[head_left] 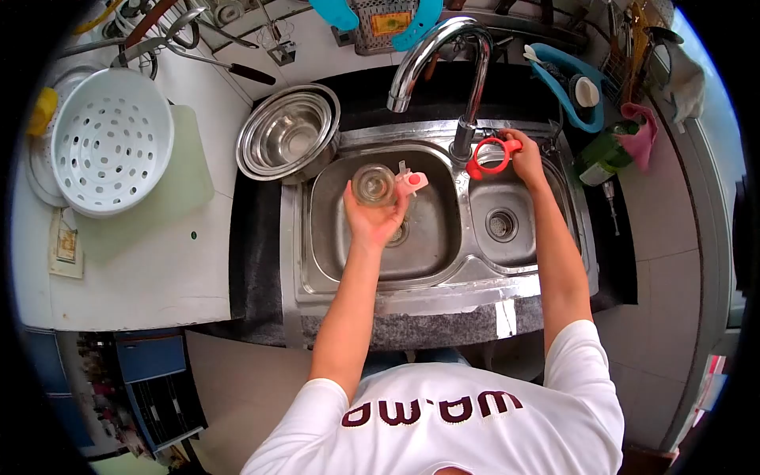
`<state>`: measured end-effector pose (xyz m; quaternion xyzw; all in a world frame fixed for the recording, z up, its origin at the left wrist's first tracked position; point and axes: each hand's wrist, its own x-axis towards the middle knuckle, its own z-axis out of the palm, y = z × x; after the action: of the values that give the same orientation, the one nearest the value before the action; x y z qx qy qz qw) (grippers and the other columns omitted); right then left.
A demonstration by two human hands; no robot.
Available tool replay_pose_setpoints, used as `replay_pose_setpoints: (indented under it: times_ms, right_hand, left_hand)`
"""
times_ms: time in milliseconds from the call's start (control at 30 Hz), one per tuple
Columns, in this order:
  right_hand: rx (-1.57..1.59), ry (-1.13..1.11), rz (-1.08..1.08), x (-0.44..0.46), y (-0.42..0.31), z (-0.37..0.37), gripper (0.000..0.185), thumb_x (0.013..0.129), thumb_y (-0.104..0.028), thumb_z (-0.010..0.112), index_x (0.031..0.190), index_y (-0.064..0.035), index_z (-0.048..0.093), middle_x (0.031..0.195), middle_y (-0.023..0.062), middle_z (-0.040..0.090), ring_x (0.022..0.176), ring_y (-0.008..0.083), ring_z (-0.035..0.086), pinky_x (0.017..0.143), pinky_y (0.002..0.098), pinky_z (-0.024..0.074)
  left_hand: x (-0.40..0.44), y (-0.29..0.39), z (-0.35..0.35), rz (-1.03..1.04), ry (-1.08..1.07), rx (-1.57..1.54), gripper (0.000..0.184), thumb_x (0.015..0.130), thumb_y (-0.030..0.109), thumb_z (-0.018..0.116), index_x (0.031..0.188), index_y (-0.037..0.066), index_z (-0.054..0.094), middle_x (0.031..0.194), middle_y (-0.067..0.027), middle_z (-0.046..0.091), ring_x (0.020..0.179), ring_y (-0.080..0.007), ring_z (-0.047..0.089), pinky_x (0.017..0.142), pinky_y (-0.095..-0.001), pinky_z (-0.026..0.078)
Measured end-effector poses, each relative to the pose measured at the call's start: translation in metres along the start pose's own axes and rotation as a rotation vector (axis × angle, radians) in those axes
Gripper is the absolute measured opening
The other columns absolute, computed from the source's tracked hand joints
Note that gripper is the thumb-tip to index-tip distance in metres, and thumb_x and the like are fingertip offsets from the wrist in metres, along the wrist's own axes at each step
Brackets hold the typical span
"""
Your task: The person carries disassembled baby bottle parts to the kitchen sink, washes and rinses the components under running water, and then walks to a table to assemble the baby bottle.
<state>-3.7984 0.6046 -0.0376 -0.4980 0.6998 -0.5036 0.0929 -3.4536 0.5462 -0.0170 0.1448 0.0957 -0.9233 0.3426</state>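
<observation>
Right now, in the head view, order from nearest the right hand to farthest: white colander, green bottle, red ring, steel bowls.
1. Red ring: held in the right hand.
2. Green bottle: right of the sink.
3. Steel bowls: sink's back left corner.
4. White colander: far left.

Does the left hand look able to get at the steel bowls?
Probably yes: nothing appears to block the left hand from the steel bowls, though it holds a glass jar, so grasping them likely means setting that down.
</observation>
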Motion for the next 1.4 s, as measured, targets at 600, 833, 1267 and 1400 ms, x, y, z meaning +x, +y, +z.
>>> replay_pose_setpoints:
  times_ms: [600,833,1267,1400]
  right_hand:
    - [0.033,0.020,0.034,-0.007,-0.010,-0.003,0.021,0.092,-0.015,0.051,0.104,-0.0017,0.062,0.094,0.0134,0.066,0.088,0.0197,0.061,0.078,0.0287,0.0453]
    - [0.107,0.351,-0.017,-0.056,-0.051,0.003,0.023,0.094,-0.016,0.049,0.110,-0.0028,0.059,0.098,0.0123,0.065,0.089,0.0164,0.060,0.079,0.0279,0.0451]
    - [-0.143,-0.220,0.276,-0.107,-0.091,0.119,0.027,0.077,-0.011,0.055,0.103,-0.0053,0.049,0.087,0.0210,0.062,0.083,0.0399,0.059,0.071,0.0452,0.0461]
    - [-0.051,-0.262,0.248,-0.103,-0.117,0.134,0.023,0.077,-0.009,0.053,0.096,0.0013,0.049,0.088,0.0256,0.059,0.084,0.0413,0.058,0.073,0.0457,0.0457]
  left_hand:
    - [0.021,-0.016,-0.005,-0.052,-0.152,-0.122,0.064,0.069,0.041,0.068,0.113,-0.001,0.050,0.118,-0.0213,0.045,0.108,-0.0391,0.039,0.081,-0.0318,0.054]
    - [0.030,-0.001,-0.027,0.091,0.028,-0.049,0.059,0.072,0.043,0.062,0.112,0.001,0.050,0.117,-0.0226,0.047,0.109,-0.0407,0.043,0.086,-0.0394,0.051]
    - [0.005,0.025,-0.034,0.077,0.032,0.211,0.055,0.080,0.049,0.053,0.115,0.008,0.048,0.121,-0.0176,0.049,0.114,-0.0427,0.046,0.096,-0.0527,0.039]
    - [-0.012,0.012,-0.010,0.103,0.079,0.354,0.062,0.079,0.052,0.051,0.122,0.009,0.046,0.126,-0.0133,0.049,0.121,-0.0307,0.043,0.103,-0.0549,0.028]
